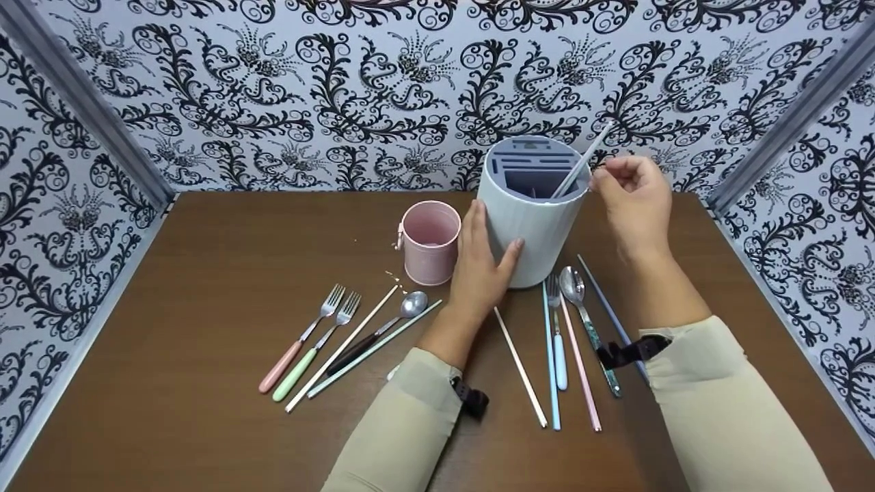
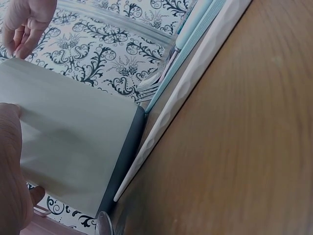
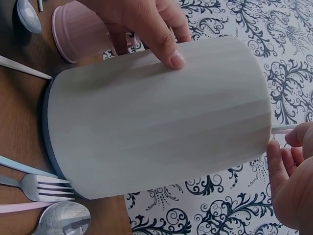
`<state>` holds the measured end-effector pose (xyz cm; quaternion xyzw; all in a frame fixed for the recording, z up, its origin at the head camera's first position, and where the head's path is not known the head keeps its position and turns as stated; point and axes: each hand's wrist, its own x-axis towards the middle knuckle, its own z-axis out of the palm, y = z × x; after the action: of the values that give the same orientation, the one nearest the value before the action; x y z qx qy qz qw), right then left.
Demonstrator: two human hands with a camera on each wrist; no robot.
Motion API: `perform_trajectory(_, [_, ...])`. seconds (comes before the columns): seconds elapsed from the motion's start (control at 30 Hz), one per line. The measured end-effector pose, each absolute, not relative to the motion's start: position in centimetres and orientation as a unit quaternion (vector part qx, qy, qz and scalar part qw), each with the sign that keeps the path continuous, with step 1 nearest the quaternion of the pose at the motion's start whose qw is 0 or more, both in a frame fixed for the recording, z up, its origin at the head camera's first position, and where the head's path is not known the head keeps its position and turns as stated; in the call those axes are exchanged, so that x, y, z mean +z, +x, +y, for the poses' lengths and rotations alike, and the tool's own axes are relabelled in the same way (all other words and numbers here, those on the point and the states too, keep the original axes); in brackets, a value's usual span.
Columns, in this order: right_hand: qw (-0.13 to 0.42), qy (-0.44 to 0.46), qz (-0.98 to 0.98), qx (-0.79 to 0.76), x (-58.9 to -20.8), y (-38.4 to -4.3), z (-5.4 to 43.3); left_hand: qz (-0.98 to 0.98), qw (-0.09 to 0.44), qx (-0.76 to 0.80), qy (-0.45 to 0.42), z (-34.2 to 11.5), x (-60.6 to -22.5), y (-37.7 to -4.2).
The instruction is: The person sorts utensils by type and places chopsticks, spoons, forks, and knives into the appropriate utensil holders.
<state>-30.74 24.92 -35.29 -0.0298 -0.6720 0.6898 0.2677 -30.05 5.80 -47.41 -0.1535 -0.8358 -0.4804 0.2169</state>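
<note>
A pale cylindrical utensil holder [image 1: 530, 232] with a grey slotted top stands tilted at the back of the table. My left hand [image 1: 482, 266] grips its near left side, thumb on the front; the right wrist view shows this hand [image 3: 151, 29] on its wall. A light chopstick [image 1: 593, 154] slants up out of the holder's front compartment, its lower end hidden inside. At the rim, my right hand [image 1: 636, 201] has curled fingers and appears to pinch this chopstick [image 3: 283, 129], though the contact is partly hidden. Left of the holder stands a pink cup [image 1: 431, 253].
On the left lie two forks [image 1: 318, 328], a dark-handled spoon [image 1: 412, 305] and chopsticks [image 1: 342, 348]. Nearer the right arm are a blue-handled fork [image 1: 560, 355], another spoon [image 1: 581, 301] and several chopsticks [image 1: 523, 372]. Patterned walls [image 1: 307, 102] bound the table [image 1: 205, 287].
</note>
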Motion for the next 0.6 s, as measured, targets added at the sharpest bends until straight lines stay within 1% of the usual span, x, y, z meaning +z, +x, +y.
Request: perform_trajectory(0.6, [0.241, -0.004, -0.632, 0.737, -36.5, -28.0, 24.5, -0.839, 0.206, -0.481, -0.150, 5.7, -47.4, -30.0])
